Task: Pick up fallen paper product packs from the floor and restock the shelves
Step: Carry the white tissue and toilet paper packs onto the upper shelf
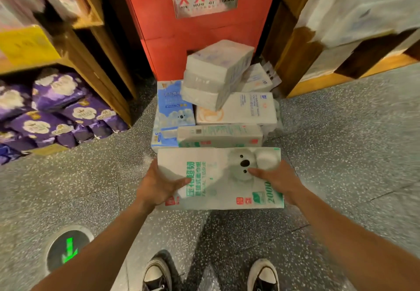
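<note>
A white-and-green koala tissue pack [211, 184] is held flat above the floor between both hands. My left hand [156, 186] grips its left end, thumb on top. My right hand [279, 181] grips its right end, thumb lying across the koala print. Beyond it, a pile of fallen packs lies on the floor: a green-striped pack [219, 135], a blue koala pack [173, 111], a white pack with orange print [236, 109], and a tilted white stack [218, 72] on top.
A red fire-extinguisher cabinet [200, 18] stands behind the pile. A wooden shelf [75, 47] on the left has purple packs [56, 109] at floor level. Another wooden shelf [318, 47] with white packs stands on the right. My shoes [211, 274] stand on grey speckled floor with a green arrow marker [68, 248].
</note>
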